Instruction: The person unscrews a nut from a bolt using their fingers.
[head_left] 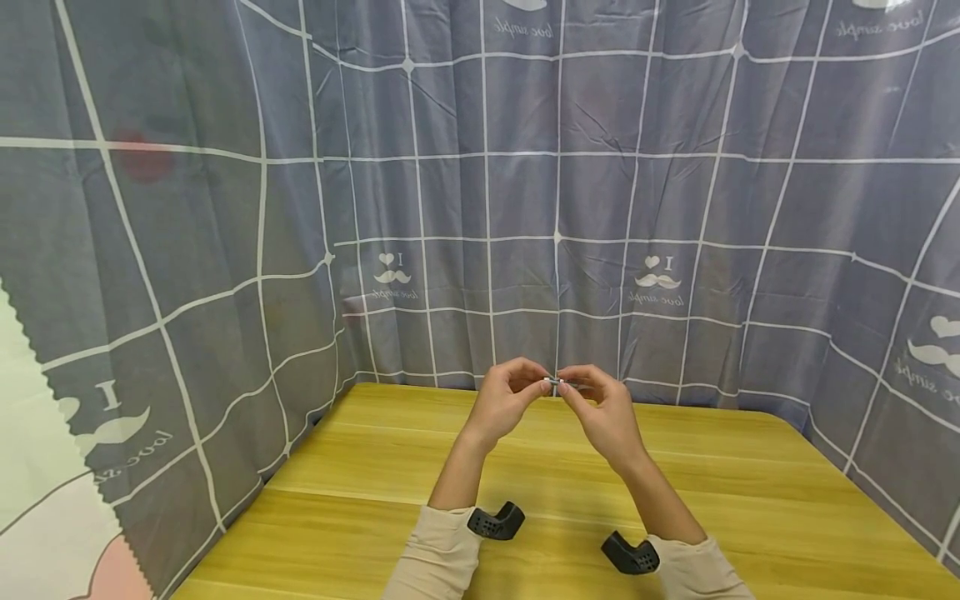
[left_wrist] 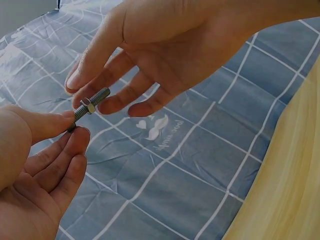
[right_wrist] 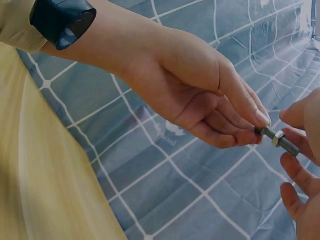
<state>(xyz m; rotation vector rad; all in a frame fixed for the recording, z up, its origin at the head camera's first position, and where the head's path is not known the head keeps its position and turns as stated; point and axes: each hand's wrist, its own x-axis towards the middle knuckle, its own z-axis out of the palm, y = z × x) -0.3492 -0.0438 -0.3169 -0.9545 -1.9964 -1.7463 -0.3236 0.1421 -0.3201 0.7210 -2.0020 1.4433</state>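
A metal bolt (left_wrist: 102, 94) with a hex nut (left_wrist: 89, 106) partway along its thread is held up in the air between the two hands. My left hand (head_left: 497, 398) pinches the bolt's head end between thumb and fingers, and the head is mostly hidden by them. Around the free threaded end is my right hand (head_left: 603, 412), its fingers loosely bent. In the right wrist view its thumb stands apart from the nut (right_wrist: 277, 137), while its forefinger passes behind the bolt (right_wrist: 289, 146).
Below the hands is a yellow wood-grain table (head_left: 375, 467). A grey curtain (head_left: 525, 200) with white grid lines hangs around its back and sides. Black wrist devices (head_left: 497, 522) sit at both sleeve cuffs. A pale cloth (head_left: 37, 500) hangs at the far left.
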